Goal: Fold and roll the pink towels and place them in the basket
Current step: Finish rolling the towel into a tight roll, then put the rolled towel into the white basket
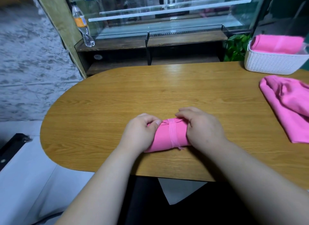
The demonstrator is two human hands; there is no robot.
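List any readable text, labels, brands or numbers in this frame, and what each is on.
No text here can be read.
Plastic bottle: orange label, print too blurred to read.
Round sticker on the dark cabinet: too small to read.
Rolled towel and basket: no markings visible.

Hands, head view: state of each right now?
Left hand: closed, pinching the left end of the rolled pink towel.
Right hand: closed, fingers curled over the same towel's right end.
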